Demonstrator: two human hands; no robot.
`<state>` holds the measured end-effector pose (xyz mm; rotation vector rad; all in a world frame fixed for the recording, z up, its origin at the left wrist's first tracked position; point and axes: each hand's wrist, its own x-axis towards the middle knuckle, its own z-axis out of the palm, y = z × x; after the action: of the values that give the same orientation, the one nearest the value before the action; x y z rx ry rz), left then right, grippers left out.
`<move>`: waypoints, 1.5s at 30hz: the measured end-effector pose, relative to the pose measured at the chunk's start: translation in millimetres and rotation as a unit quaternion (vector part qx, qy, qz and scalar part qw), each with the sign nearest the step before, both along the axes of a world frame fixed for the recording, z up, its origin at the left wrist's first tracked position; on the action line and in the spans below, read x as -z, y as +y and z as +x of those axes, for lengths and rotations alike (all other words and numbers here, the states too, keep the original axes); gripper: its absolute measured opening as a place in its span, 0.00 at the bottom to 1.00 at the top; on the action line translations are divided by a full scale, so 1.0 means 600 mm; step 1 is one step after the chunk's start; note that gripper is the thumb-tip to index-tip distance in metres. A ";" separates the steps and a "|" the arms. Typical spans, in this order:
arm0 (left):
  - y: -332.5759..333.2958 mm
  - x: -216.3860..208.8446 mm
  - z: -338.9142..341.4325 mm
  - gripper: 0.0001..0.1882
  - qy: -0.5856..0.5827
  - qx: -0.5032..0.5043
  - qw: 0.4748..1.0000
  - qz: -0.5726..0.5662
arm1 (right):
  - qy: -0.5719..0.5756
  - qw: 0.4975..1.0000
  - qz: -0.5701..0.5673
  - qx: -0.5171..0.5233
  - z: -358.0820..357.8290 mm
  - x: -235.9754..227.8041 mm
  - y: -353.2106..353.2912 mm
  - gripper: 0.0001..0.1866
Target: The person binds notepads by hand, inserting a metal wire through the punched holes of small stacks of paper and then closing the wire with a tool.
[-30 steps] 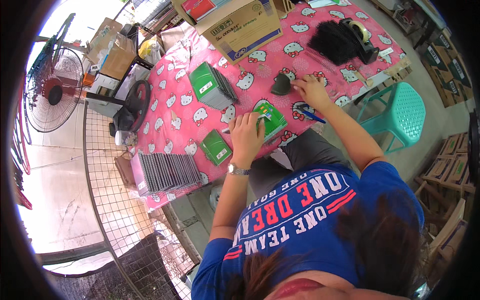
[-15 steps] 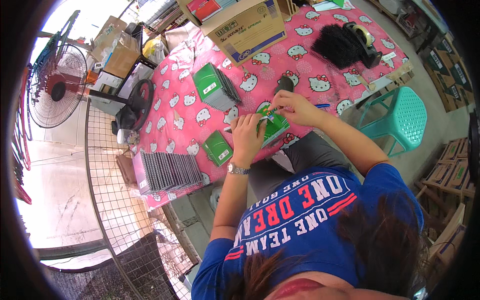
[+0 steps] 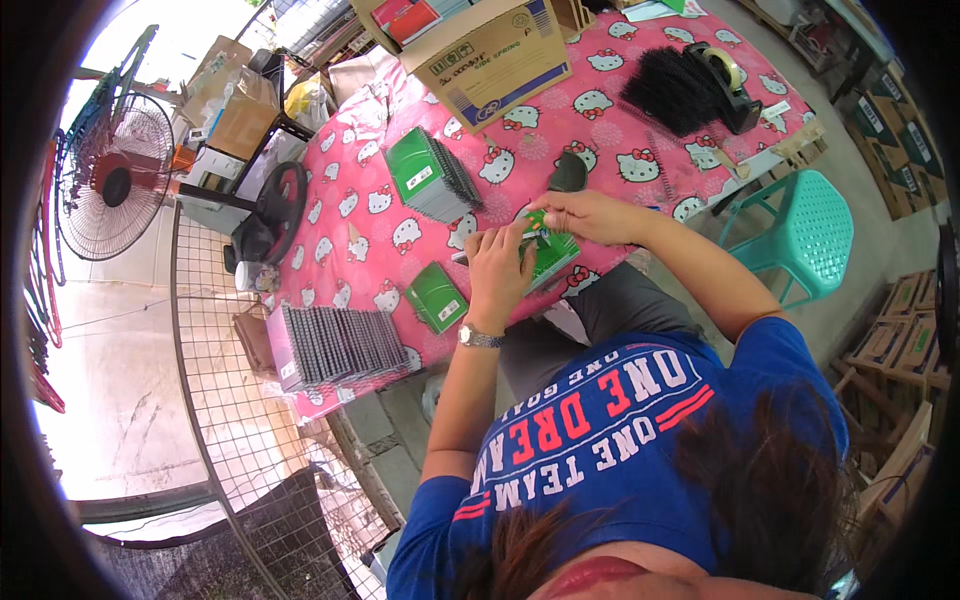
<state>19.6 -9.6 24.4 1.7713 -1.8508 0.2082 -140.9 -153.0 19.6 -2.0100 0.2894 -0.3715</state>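
Observation:
A green-covered notebook lies on the table edge in front of me. My left hand grips its left side, with the thumb bent over the cover. My right hand pinches at the notebook's far end, close to my left fingertips. Whatever sits between those right fingers is too small to make out. Just beyond the right hand lies a dark, rounded object. To the left of my left hand is another green notebook, lying flat.
A stack of green spiral notebooks stands farther back, and a row of bound notebooks at the left. Black binding coils lie beside a tape dispenser. A carton stands at the back, a turquoise stool right.
My right hand has lowered slightly over the notebook, its fingers now flatter and nearer the far end. The blue pen beside it is now almost hidden. My left hand stays nearly in place.

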 end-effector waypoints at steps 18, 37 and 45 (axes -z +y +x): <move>0.011 0.021 0.024 0.13 0.045 0.040 0.995 0.080 | 0.183 0.912 -0.358 0.081 0.054 0.157 -0.161 0.23; 0.015 0.017 0.003 0.21 0.046 -0.071 0.996 0.040 | 0.099 0.940 0.268 -0.188 0.032 -0.003 -0.104 0.27; 0.014 0.020 0.006 0.24 0.078 -0.056 0.994 0.046 | 0.066 0.915 0.279 -0.282 0.048 -0.014 -0.106 0.29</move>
<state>23.1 -1.1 12.7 1.8994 -1.6765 0.0246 -112.4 -216.5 28.2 -1.4617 -0.1060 0.2025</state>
